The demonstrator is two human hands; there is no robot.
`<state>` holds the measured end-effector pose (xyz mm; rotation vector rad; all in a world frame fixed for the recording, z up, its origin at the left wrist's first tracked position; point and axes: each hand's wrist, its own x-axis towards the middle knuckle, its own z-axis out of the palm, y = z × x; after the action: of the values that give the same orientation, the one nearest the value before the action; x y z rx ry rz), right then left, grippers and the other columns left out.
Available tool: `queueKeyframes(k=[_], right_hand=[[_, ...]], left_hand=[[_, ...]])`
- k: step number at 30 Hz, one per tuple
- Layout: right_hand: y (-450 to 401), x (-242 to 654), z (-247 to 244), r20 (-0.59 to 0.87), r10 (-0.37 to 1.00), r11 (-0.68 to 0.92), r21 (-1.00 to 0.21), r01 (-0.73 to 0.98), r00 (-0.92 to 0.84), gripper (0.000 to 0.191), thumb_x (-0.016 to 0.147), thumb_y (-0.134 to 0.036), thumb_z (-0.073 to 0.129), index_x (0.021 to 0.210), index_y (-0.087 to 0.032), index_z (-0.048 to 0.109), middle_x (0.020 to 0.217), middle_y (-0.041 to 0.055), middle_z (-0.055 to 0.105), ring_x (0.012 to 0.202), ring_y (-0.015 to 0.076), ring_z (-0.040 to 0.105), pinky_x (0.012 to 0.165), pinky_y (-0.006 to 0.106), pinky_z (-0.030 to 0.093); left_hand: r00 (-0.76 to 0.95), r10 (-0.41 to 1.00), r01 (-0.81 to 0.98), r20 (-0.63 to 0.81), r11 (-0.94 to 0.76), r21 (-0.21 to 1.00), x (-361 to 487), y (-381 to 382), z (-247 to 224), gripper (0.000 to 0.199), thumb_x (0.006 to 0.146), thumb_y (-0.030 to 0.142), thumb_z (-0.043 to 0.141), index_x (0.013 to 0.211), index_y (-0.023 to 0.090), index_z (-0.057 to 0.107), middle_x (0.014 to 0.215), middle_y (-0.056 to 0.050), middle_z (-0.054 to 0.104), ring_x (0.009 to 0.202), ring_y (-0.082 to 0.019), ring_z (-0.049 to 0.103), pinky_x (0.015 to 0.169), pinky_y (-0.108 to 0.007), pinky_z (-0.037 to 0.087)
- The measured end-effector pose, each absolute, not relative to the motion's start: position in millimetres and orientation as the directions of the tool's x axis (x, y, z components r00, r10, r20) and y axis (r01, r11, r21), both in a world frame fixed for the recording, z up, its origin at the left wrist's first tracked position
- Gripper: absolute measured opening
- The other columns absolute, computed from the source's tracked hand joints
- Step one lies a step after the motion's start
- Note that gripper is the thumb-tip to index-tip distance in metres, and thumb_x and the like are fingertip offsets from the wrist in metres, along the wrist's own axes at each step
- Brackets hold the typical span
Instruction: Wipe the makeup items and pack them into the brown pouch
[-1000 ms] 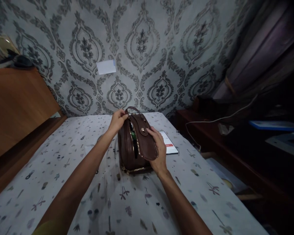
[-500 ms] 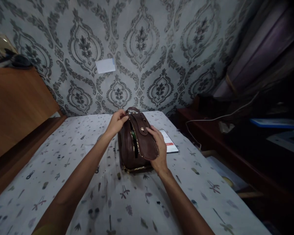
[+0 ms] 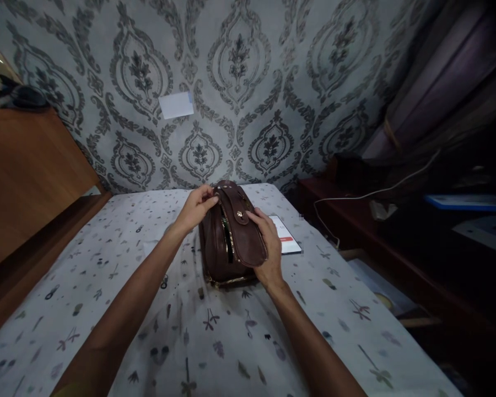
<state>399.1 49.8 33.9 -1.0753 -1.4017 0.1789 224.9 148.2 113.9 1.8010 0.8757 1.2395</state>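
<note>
A dark brown leather handbag [image 3: 213, 237] sits on the bed, its gold-toothed top zipper partly open and something green just showing inside. Over its top runs a strap flap [image 3: 250, 245] with a gold stud. My left hand [image 3: 197, 207] is closed in a pinch at the bag's far left top, by the far end of the zipper; whatever lies between the fingertips is hidden. Along the right side, my right hand [image 3: 269, 242] grips the bag, its fingers resting beside the flap. A tablet-like device with a lit white screen [image 3: 290, 245] lies partly behind that hand.
The bag rests on a patterned white bedsheet [image 3: 169, 336]. A wooden headboard [image 3: 33, 171] stands at left, with items on top. To the right are a dark red surface [image 3: 334, 215], a white cable [image 3: 364, 197] and an open drawer [image 3: 380, 286]. Patterned wallpaper [image 3: 240, 110] rises behind.
The bag's handle has dropped lower at its far end. Both hands keep nearly the same places on the bag, and the view has shifted slightly.
</note>
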Motion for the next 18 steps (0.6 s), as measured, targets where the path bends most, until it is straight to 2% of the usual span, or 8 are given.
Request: queueKeyframes(k=[5,7,9,11,13,16,18], right_hand=[[49.0,398.7,33.3,0.699,0.677,0.549,-0.687,0.477,0.229,0.047,0.086,-0.033,0.06,0.133,-0.029,0.062,0.144,0.0105,0.056,0.136,0.029,0.052,0.115,0.054,0.039],[47.4,396.8,31.9,0.691,0.676,0.539,-0.702,0.466,0.258,0.046,0.086,-0.029,0.06,0.133,-0.029,0.063,0.145,0.0103,0.055,0.136,0.0288,0.052,0.115,0.054,0.04],[45.1,394.4,30.4,0.682,0.674,0.532,-0.714,0.455,0.284,0.047,0.086,-0.027,0.06,0.133,-0.028,0.063,0.146,0.0107,0.054,0.137,0.0286,0.051,0.115,0.053,0.041],[42.6,392.5,29.8,0.679,0.673,0.528,-0.719,0.452,0.294,0.048,0.086,-0.027,0.061,0.134,-0.028,0.062,0.147,0.0106,0.053,0.138,0.0284,0.05,0.116,0.052,0.041],[40.8,391.7,30.2,0.685,0.669,0.535,-0.713,0.454,0.288,0.048,0.086,-0.027,0.062,0.134,-0.028,0.062,0.147,0.0104,0.053,0.138,0.0285,0.05,0.116,0.051,0.041],[39.5,392.6,31.5,0.694,0.66,0.539,-0.704,0.462,0.287,0.048,0.086,-0.025,0.061,0.133,-0.028,0.062,0.146,0.0102,0.054,0.137,0.0282,0.051,0.116,0.051,0.042],[39.6,393.7,31.8,0.695,0.661,0.538,-0.702,0.467,0.283,0.048,0.085,-0.024,0.061,0.132,-0.027,0.063,0.146,0.0105,0.055,0.137,0.0284,0.051,0.116,0.051,0.041]], left_hand=[[0.27,0.869,0.097,0.415,-0.454,0.886,226.3,142.9,109.6,0.011,0.078,0.026,0.061,0.076,0.021,0.052,0.072,0.002,0.053,0.072,-0.015,0.052,0.071,-0.026,0.042],[0.224,0.868,0.117,0.442,-0.475,0.872,227.4,137.6,108.8,0.013,0.079,0.027,0.061,0.087,0.021,0.054,0.084,0.0,0.059,0.084,-0.017,0.058,0.079,-0.028,0.046],[0.156,0.842,0.183,0.517,-0.538,0.823,228.9,131.1,111.8,0.027,0.08,0.027,0.061,0.106,0.023,0.053,0.104,-0.005,0.062,0.101,-0.021,0.059,0.087,-0.031,0.047],[0.145,0.763,0.315,0.63,-0.639,0.702,231.7,125.8,119.8,0.04,0.084,0.028,0.06,0.123,0.024,0.049,0.123,-0.01,0.058,0.118,-0.024,0.055,0.097,-0.035,0.045],[0.262,0.657,0.457,0.707,-0.729,0.509,237.4,124.2,131.4,0.043,0.088,0.03,0.057,0.13,0.024,0.05,0.133,-0.012,0.054,0.128,-0.027,0.049,0.107,-0.04,0.039],[0.505,0.574,0.566,0.644,-0.784,0.255,251.9,131.6,149.2,0.036,0.088,0.03,0.059,0.124,0.022,0.061,0.135,-0.013,0.055,0.135,-0.033,0.041,0.114,-0.048,0.031],[0.601,0.578,0.588,0.552,-0.788,0.184,263.6,142.0,158.2,0.032,0.085,0.027,0.064,0.117,0.023,0.066,0.13,-0.012,0.06,0.134,-0.036,0.042,0.113,-0.05,0.031]])
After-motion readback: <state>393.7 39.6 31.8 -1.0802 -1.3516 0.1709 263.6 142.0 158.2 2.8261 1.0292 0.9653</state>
